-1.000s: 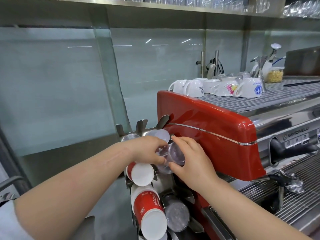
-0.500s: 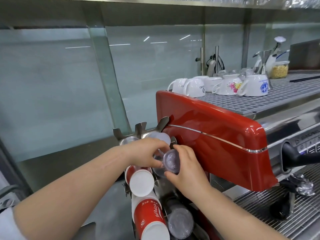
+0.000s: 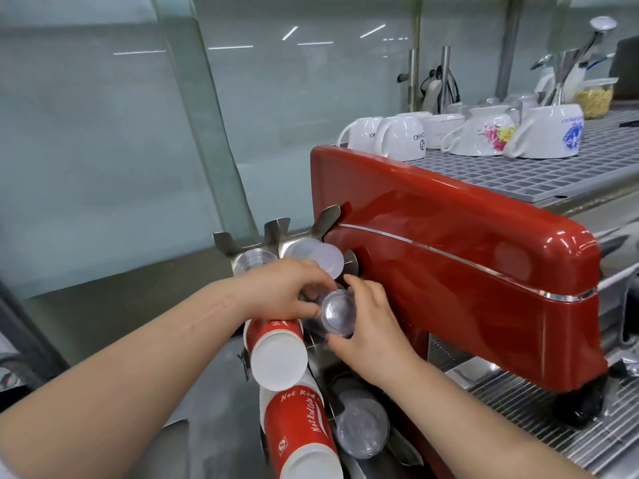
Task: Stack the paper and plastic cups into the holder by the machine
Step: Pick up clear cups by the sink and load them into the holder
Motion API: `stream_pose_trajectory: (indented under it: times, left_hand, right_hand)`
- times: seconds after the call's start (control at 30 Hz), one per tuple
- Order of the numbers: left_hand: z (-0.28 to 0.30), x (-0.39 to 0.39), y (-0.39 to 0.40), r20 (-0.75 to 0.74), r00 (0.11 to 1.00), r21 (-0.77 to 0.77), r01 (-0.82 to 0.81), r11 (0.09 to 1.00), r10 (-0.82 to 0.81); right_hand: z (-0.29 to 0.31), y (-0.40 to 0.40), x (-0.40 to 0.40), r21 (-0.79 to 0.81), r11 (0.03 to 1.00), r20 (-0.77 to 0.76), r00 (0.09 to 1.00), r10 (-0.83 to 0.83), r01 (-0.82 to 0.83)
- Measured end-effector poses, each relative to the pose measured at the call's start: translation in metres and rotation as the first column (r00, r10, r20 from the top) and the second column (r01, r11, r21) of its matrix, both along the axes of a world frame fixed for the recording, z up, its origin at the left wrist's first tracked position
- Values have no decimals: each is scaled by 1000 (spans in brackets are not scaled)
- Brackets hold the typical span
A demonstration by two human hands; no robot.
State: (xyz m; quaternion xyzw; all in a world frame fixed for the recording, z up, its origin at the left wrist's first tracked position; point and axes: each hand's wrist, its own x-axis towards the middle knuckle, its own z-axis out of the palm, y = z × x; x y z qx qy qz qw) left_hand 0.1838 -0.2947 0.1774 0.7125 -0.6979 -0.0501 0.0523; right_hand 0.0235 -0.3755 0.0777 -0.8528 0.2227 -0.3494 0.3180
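Both hands grasp clear cup [image 3: 338, 314]: left hand [image 3: 290, 288] from its left, right hand [image 3: 366, 321] from its right. Cup lies horizontal, base toward camera, in holder [image 3: 276, 233] beside machine [image 3: 449, 257], above red cups [image 3: 276, 350].

Frosted glass wall [image 3: 103, 133] runs up and left of the fingers, ceiling lights reflecting in it as streaks. Slanted glass panel [image 3: 204, 115] leans against it. Steel post [image 3: 506, 43] way off to the upper right, grey ledge [image 3: 114, 305] lower left.

Open room left of holder [image 3: 276, 233]; red machine [image 3: 449, 250] blocks right, paper cups [image 3: 276, 354] crowd below.
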Motion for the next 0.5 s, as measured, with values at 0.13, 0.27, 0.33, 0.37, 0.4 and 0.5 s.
stream_pose_trajectory:
  times: [0.13,0.27,0.33,0.37,0.4,0.5]
  left_hand:
    - [-2,-1,1,68,998,12,-6,1000,5]
    - [-3,-4,-2,168,983,21,-73,997,68]
    - [-5,-4,-2,207,975,32,-85,996,77]
    - [-6,-4,-2,207,975,40,-95,995,85]
    - [-6,-4,-2,195,976,50,-109,993,98]
    - [-5,-4,-4,168,977,114,-152,982,132]
  right_hand:
    - [-6,-2,5,-63,998,-9,1000,-17,16]
    - [-6,-3,11,-166,985,-59,996,-68,57]
    - [-8,-5,13,-189,980,-92,992,-81,63]
    - [-8,-6,14,-189,980,-111,990,-85,63]
    - [-9,-6,15,-181,982,-129,988,-84,60]
    - [-9,-7,17,-177,983,-186,980,-72,39]
